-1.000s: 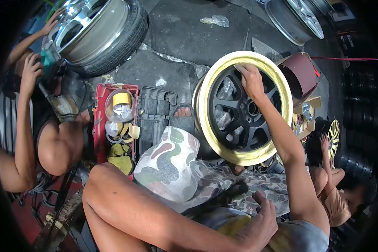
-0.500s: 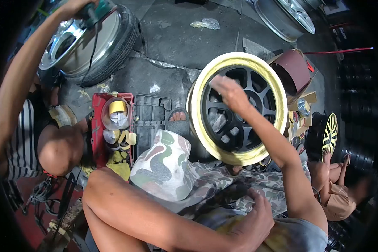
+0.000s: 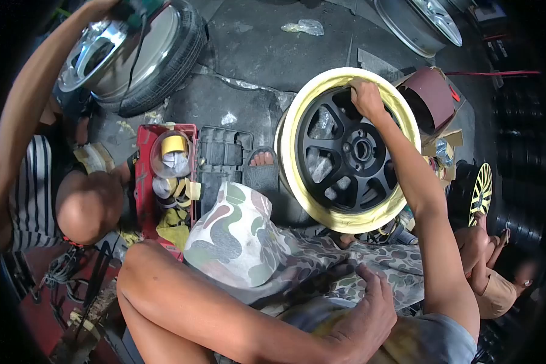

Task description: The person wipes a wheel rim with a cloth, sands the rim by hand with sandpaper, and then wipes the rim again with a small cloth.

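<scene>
A black multi-spoke wheel (image 3: pixel 363 173) has its wide outer lip covered in yellow masking material (image 3: pixel 297 194). It leans in front of me with its face toward me. My right hand (image 3: pixel 367 100) is at the upper inner edge of the lip, fingers curled inward against the wheel; anything inside them is hidden. My left hand (image 3: pixel 370 309) hangs over my lap, loosely bent, thumb and fingers apart, with nothing visible in it. Camouflage-patterned trousers (image 3: pixel 236 242) cover my legs, and a sandalled foot (image 3: pixel 261 164) is left of the wheel.
A red toolbox (image 3: pixel 145 182) with tape rolls (image 3: pixel 175 144) stands left, beside a black tray (image 3: pixel 221 158). Further left, another person's arm (image 3: pixel 30 103) reaches toward a tyred wheel (image 3: pixel 164 67). Cartons (image 3: pixel 428 100) stand right. A seated person (image 3: pixel 497 291) is near a yellow-spoked wheel (image 3: pixel 480 194).
My right hand has moved up and right across the wheel from its left side to the upper inner edge, fingers now curled. My left hand stays nearly still. The view has shifted slightly.
</scene>
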A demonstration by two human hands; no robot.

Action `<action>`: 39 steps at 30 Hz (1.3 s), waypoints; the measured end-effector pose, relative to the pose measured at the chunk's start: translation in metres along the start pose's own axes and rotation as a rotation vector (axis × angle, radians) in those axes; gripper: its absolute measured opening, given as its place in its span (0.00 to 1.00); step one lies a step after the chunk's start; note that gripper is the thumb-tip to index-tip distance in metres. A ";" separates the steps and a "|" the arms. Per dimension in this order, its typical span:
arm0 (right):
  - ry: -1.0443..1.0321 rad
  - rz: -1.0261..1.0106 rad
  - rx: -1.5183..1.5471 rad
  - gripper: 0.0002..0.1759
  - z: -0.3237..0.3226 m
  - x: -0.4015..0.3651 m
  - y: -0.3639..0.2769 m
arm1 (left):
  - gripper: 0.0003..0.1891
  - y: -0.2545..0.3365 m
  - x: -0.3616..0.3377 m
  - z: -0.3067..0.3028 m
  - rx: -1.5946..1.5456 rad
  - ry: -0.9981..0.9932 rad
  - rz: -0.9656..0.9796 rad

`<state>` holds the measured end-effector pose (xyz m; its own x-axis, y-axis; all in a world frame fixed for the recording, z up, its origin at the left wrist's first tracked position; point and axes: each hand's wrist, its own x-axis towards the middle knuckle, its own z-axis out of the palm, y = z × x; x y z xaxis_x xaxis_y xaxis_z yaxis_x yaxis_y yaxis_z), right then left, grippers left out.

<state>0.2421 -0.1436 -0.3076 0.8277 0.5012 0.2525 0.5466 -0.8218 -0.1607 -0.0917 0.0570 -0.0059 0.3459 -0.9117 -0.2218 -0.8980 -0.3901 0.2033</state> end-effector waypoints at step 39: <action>-0.014 0.742 -0.145 0.17 -0.018 -0.102 0.078 | 0.18 -0.020 -0.005 0.002 0.157 -0.094 0.121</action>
<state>0.1984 -0.2636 -0.3291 0.9741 -0.1946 0.1149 -0.1757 -0.9720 -0.1562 -0.0759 0.0694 -0.0106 0.2127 -0.9316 -0.2947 -0.9653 -0.2471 0.0843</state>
